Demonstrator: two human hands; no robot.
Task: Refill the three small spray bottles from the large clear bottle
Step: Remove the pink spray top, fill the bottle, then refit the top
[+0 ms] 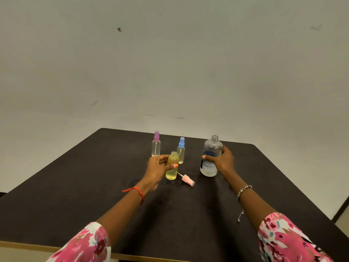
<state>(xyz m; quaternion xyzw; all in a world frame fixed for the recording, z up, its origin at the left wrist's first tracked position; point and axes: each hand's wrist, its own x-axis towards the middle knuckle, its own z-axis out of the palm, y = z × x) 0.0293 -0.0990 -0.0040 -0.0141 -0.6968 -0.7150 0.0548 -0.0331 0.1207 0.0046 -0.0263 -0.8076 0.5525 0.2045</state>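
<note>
Seems 1 of 3 underway: left hand [158, 167] grips the uncapped yellow bottle [171, 173] midway across the table [75, 205], pink sprayer [188, 180] lying beside it, right hand [224, 161] wraps the open large clear bottle [210, 148], both upright, no pour yet; purple-cap bottle [156, 144] & blue-cap bottle [181, 150] wait nr far edge.

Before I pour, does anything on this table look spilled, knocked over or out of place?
Only the pink spray top lies on its side, beside the open yellow bottle your left hand holds. Nothing else stands out.
</note>
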